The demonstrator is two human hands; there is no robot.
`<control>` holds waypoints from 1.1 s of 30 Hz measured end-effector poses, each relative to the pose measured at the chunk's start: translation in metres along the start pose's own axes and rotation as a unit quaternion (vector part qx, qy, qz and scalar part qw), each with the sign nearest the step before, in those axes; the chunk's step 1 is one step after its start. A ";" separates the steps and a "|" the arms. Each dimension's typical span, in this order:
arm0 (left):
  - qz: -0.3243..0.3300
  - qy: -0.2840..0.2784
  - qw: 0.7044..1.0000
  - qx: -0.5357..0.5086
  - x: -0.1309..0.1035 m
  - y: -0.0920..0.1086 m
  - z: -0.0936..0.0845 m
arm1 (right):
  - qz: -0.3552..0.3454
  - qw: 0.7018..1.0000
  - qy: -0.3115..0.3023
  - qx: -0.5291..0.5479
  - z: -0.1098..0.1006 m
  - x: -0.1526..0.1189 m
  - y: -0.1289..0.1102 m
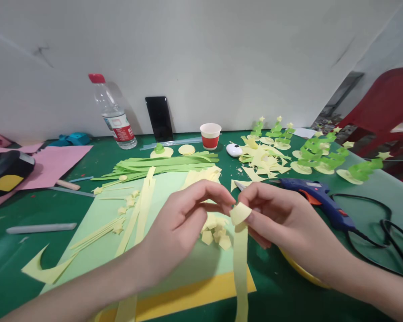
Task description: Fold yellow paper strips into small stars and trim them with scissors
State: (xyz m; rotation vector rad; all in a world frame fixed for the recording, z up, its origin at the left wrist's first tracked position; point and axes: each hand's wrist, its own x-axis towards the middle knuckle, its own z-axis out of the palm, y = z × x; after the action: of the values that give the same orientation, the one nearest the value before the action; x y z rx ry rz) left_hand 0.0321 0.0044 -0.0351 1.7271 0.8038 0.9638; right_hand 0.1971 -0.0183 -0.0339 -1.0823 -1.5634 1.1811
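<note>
Between my two hands is a pale yellow paper strip, folded at its top into a small knot-like shape with its long tail hanging down. My right hand pinches the folded top between thumb and fingers. My left hand has its fingertips closed together at the fold's left edge. Metal scissor-like tips poke out behind my right fingers. Just below and behind the hands lie several small folded paper pentagons on a light green sheet.
Green paper strips lie farther back, before a water bottle, a phone and a paper cup. Paper scraps and green star-topped spirals stand at right, near a blue glue gun with a black cable.
</note>
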 end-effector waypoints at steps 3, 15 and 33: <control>-0.065 -0.009 0.996 -0.055 0.001 0.004 0.000 | 0.049 0.999 -0.018 0.014 0.000 0.001 -0.001; -0.153 -0.029 0.982 -0.109 0.003 0.007 0.003 | 0.069 0.997 -0.015 -0.022 -0.004 0.005 -0.003; 0.028 -0.057 0.997 0.051 -0.004 0.008 -0.005 | 0.089 0.995 -0.032 0.044 -0.013 0.006 -0.009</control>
State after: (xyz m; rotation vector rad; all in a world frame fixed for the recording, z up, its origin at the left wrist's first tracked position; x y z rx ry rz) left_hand 0.0268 0.0007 -0.0269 1.8846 0.7447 0.8663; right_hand 0.2074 -0.0107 -0.0221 -1.1540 -1.4717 1.4032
